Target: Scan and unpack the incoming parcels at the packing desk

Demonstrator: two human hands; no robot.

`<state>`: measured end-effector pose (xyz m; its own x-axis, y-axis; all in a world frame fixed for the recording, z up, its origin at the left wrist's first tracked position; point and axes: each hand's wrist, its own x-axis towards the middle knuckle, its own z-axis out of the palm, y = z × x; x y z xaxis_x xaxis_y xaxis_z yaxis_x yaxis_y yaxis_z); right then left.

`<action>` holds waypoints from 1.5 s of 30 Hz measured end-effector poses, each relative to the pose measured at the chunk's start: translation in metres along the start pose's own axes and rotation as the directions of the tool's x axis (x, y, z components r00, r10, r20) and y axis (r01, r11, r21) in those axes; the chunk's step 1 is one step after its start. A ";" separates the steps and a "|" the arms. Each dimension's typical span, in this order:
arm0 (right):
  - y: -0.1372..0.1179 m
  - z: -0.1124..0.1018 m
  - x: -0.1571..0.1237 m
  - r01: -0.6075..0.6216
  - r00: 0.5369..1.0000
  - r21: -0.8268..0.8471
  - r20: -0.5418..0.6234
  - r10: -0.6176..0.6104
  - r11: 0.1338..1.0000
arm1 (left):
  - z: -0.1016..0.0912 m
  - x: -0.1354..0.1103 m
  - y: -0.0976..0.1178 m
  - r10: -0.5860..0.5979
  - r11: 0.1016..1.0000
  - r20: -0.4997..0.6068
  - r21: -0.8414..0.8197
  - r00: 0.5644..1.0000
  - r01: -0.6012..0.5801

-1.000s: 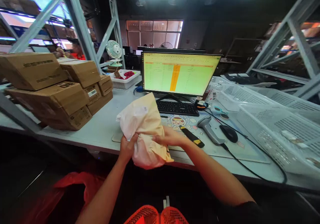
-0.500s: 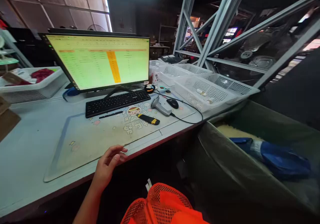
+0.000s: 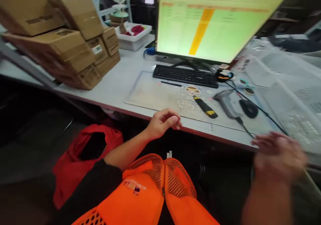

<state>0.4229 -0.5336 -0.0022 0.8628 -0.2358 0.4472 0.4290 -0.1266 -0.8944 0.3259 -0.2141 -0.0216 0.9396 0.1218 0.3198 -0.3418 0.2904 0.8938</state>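
Note:
My left hand (image 3: 164, 122) hovers at the front edge of the white desk (image 3: 120, 84), fingers loosely curled, holding nothing. My right hand (image 3: 279, 154) is at the lower right, smeared by motion, and nothing shows in it. Ahead of my left hand lies a beige desk mat (image 3: 155, 96) with a yellow and black utility knife (image 3: 205, 107) and a grey barcode scanner (image 3: 225, 101) on it. A black keyboard (image 3: 184, 76) sits under a monitor (image 3: 215, 21) showing a green spreadsheet. I wear an orange mesh vest (image 3: 160, 191).
Stacked cardboard boxes (image 3: 57, 41) fill the desk's left side. A white bin (image 3: 134, 37) with red items stands behind them. White mesh baskets (image 3: 288, 94) crowd the right. A black mouse (image 3: 248, 108) lies by the scanner. A red bag (image 3: 82, 154) sits below the desk.
The wrapped parcel I held a second ago is gone from my hands. My view swung right toward a green bin, then back left. My right hand now sweeps in at the lower right.

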 end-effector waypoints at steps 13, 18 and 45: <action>-0.075 0.201 -0.110 -0.105 0.505 0.268 0.844 -0.181 0.958 | -0.052 -0.045 0.031 0.310 0.886 -0.190 0.414 0.931 -0.210; -0.074 0.215 -0.117 -0.153 0.475 0.277 0.863 -0.175 0.949 | -0.064 -0.051 0.030 0.288 0.913 -0.191 0.350 0.938 -0.209; -0.101 0.228 -0.146 -0.195 0.476 0.337 0.854 -0.212 0.921 | -0.075 -0.059 0.023 0.534 0.832 -0.252 0.328 0.807 -0.448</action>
<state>0.3141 -0.2664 0.0211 0.5480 0.7371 0.3955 0.3174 0.2542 -0.9136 0.2615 -0.1436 -0.0434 0.5722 0.4927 0.6557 -0.6997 -0.1238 0.7036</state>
